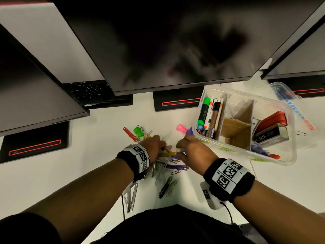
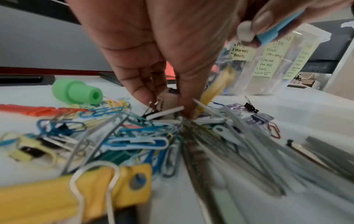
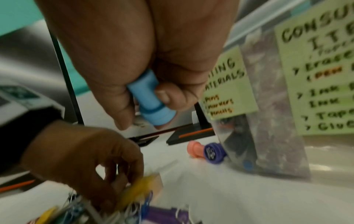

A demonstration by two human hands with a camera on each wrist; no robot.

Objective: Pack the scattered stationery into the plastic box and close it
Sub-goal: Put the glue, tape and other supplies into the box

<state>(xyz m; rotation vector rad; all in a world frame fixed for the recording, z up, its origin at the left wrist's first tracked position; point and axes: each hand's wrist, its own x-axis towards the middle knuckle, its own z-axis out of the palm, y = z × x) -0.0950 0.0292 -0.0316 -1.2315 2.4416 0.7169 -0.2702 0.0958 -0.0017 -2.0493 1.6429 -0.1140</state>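
A loose pile of paper clips, binder clips and fastener strips lies on the white desk in front of me. My left hand reaches down into the pile, its fingertips pinching a yellow fastener strip among the clips. My right hand is beside it and grips a blue stamp in its curled fingers; a small white piece sits at its fingertip. The clear plastic box stands open to the right, with pens, a stapler and cardboard dividers inside.
A green stamp and a red strip lie behind the pile. Pink and purple stamps rest against the box. The box lid lies at the far right. Monitors overhang the desk's back.
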